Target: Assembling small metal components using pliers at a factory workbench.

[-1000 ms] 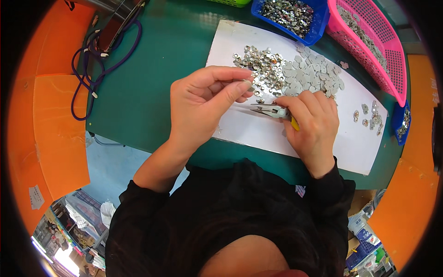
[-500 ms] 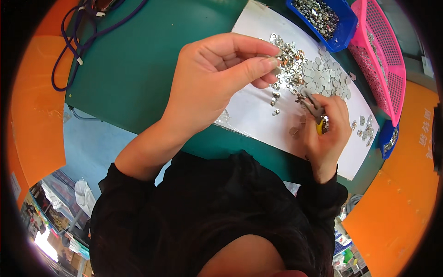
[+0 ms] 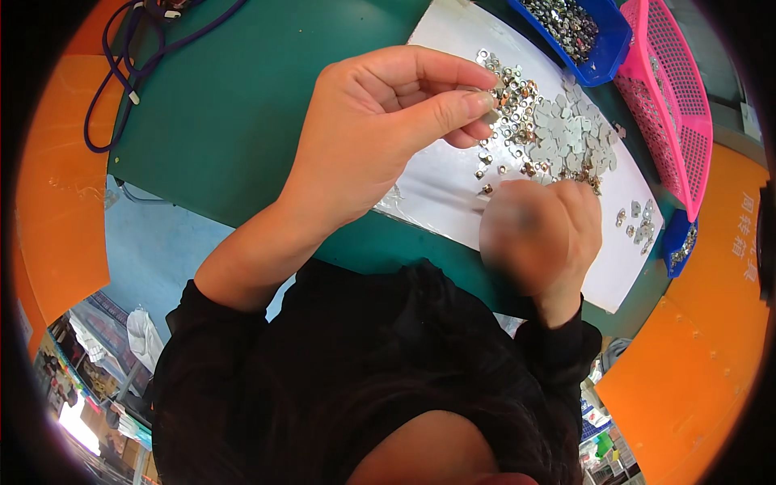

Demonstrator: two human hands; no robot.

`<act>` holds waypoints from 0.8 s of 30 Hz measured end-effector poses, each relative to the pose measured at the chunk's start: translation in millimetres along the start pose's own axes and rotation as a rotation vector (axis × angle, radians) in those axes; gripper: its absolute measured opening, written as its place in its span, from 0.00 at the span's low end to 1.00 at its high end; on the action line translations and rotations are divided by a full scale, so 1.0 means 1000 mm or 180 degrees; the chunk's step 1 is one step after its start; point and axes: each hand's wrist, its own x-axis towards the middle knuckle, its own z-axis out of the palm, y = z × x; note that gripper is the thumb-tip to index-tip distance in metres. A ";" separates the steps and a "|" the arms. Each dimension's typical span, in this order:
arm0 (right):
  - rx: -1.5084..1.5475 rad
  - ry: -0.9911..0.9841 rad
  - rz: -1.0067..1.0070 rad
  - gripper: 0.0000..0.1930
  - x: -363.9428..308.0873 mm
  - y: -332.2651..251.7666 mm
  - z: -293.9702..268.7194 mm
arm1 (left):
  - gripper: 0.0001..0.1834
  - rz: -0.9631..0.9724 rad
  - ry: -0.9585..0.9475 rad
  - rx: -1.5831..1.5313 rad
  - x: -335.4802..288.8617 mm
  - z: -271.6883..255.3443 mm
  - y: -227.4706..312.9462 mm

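Note:
My left hand (image 3: 380,121) is raised over the white sheet, thumb and fingers pinched on a small grey metal piece (image 3: 490,115), mostly covered by the fingertips. Motion smears the thumb side of my right hand (image 3: 558,230), low over the sheet's near edge. Its fingers are curled; the pliers, clear in it half a second ago, are now only a blur. Beyond the hands lies a heap of small shiny ring-shaped metal parts (image 3: 517,101). Flat grey metal pieces (image 3: 570,133) are heaped to its right.
The white sheet (image 3: 440,166) covers part of the green table (image 3: 218,105). A blue bin (image 3: 602,69) of metal parts, a pink perforated basket (image 3: 691,137) and a small blue tray (image 3: 679,246) line the right side. More pieces (image 3: 643,222) lie near that tray. A purple cord (image 3: 121,81) is at far left.
My right hand has shifted left and slightly nearer to me, into a blur, uncovering small parts below the flat pieces. My left hand keeps its pinch, barely moved.

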 end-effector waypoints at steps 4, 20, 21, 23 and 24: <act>-0.0094 0.0097 0.0338 0.20 0.003 0.008 -0.006 | 0.12 -0.0007 -0.0014 -0.0014 -0.001 -0.001 0.000; -0.0658 0.0170 0.0057 0.14 0.012 0.003 0.009 | 0.12 -0.0212 -0.0104 -0.0180 -0.002 0.004 -0.001; -0.0293 0.0253 0.0211 0.12 0.010 0.004 0.007 | 0.11 -0.0032 -0.0093 0.0051 -0.003 0.006 -0.002; 0.0077 0.0366 0.0368 0.09 0.010 -0.004 -0.004 | 0.10 0.0159 -0.0102 0.0303 -0.008 0.010 -0.004; 0.1317 0.0261 0.1329 0.06 0.014 -0.017 -0.017 | 0.09 0.0809 -0.0243 0.0880 -0.011 0.011 -0.008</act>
